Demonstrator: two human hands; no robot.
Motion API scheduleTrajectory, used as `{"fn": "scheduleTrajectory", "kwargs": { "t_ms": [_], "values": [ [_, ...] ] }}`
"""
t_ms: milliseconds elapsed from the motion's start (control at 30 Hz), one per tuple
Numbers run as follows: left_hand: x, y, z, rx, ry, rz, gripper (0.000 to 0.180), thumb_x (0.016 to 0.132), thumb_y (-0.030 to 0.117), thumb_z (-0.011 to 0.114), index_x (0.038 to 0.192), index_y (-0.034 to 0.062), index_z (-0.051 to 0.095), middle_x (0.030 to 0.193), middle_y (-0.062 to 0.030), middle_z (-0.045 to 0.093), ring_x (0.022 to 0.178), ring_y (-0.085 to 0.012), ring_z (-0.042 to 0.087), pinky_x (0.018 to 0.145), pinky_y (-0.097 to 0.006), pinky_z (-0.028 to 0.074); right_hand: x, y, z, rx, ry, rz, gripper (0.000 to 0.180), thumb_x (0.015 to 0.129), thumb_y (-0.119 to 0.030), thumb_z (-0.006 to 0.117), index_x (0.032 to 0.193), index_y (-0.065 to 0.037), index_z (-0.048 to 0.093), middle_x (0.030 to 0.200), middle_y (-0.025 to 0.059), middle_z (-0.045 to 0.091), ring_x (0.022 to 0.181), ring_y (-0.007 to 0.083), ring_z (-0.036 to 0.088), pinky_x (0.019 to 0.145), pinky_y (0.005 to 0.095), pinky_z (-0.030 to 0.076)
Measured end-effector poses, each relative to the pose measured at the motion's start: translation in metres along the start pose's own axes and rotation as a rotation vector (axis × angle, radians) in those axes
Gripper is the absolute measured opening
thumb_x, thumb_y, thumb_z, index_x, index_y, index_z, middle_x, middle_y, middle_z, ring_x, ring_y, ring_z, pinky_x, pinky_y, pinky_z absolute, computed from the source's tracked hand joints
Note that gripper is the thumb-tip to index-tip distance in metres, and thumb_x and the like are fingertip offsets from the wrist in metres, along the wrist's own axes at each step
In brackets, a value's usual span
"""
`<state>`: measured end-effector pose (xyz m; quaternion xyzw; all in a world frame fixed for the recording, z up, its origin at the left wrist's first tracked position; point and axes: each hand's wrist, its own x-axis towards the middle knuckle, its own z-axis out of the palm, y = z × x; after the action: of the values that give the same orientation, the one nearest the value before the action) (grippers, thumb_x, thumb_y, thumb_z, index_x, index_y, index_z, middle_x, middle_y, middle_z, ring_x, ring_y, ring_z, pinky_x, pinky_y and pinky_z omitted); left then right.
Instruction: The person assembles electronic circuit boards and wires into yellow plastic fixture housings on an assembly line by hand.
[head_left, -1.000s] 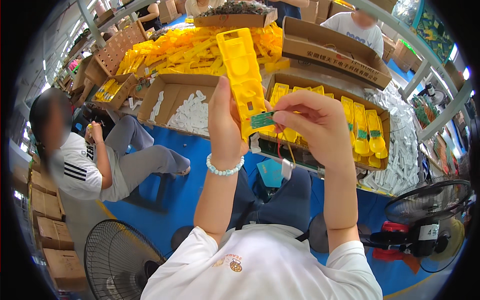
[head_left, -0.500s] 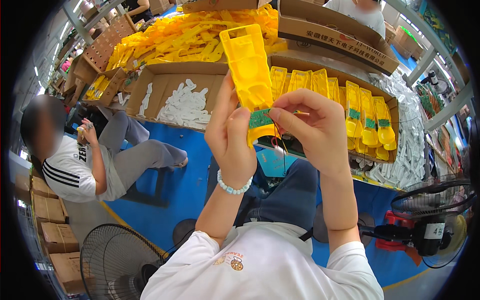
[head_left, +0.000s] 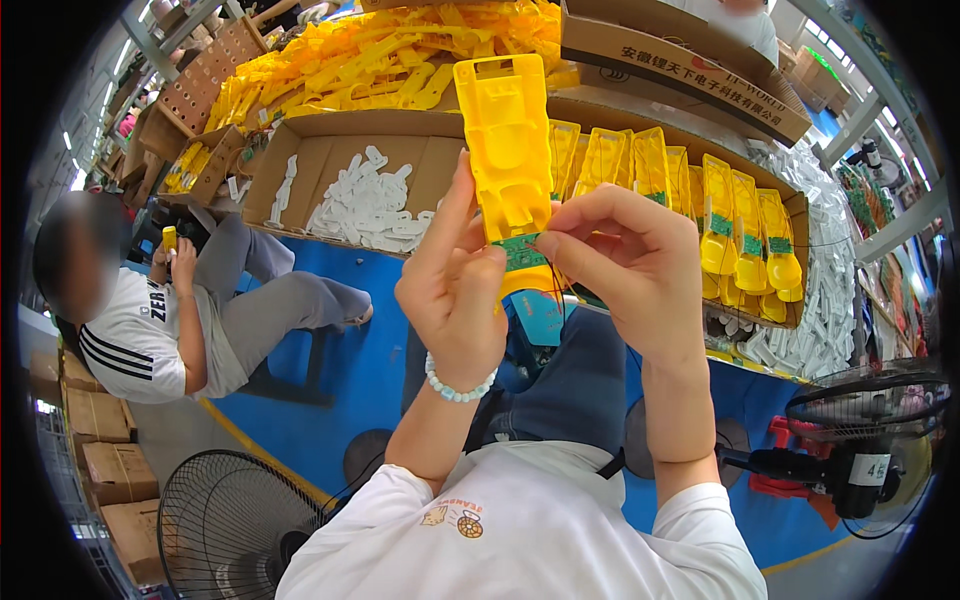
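I hold a long yellow plastic shell [head_left: 505,150] upright in front of me. My left hand [head_left: 455,295] grips its lower end, with the index finger raised along its left edge. My right hand [head_left: 625,265] pinches a small green circuit board [head_left: 520,254] at the shell's lower part, thumb and forefinger closed on the board's right end. Thin dark wires hang from the board between my hands. A white bead bracelet [head_left: 458,388] circles my left wrist.
Behind stand a cardboard box [head_left: 330,150] of white plastic parts, a box of yellow shells with green boards [head_left: 740,230] and a heap of yellow shells [head_left: 360,60]. A seated person [head_left: 150,320] is at left. Fans stand at the lower left [head_left: 235,525] and right [head_left: 860,420].
The yellow shell and both hands have drifted slightly down and toward the centre of view. My right fingers stay pinched on the green board at the shell's lower end.
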<state>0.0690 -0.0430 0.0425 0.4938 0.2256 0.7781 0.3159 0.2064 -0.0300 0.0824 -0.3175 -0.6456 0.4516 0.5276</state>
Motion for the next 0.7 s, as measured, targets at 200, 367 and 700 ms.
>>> {"fn": "scheduleTrajectory", "kwargs": {
  "t_ms": [200,367,700],
  "values": [
    [-0.001,0.009,-0.002,0.020,0.048,-0.058,0.059,0.078,-0.004,0.039,0.135,-0.0174,0.039,0.133,-0.0305,0.050,0.119,-0.0366,0.057,0.101,-0.043,0.047,0.001,0.008,0.000,0.132,-0.024,0.047,0.019,0.078,0.000,0.073,0.095,0.003,0.065,0.088,0.0043,0.065,0.086,0.0088,0.063,0.071,0.0243,0.055],
    [-0.004,0.018,-0.005,-0.069,-0.001,-0.151,0.059,0.079,-0.002,0.038,0.136,-0.0169,0.038,0.133,-0.0310,0.050,0.119,-0.0381,0.057,0.101,-0.045,0.047,0.000,0.008,0.002,0.245,-0.023,0.001,0.025,0.077,0.001,0.075,0.100,0.003,0.065,0.093,0.0053,0.066,0.091,0.0119,0.064,0.081,0.0275,0.056],
    [-0.006,0.011,-0.005,-0.137,0.006,-0.107,0.057,0.081,-0.006,0.042,0.137,-0.0162,0.037,0.134,-0.0263,0.051,0.119,-0.0293,0.058,0.100,-0.036,0.045,-0.007,0.015,-0.005,0.235,-0.044,0.097,0.034,0.078,0.002,0.074,0.110,0.008,0.065,0.097,0.0135,0.071,0.090,0.0168,0.069,0.082,0.0284,0.056]
  ]
}}
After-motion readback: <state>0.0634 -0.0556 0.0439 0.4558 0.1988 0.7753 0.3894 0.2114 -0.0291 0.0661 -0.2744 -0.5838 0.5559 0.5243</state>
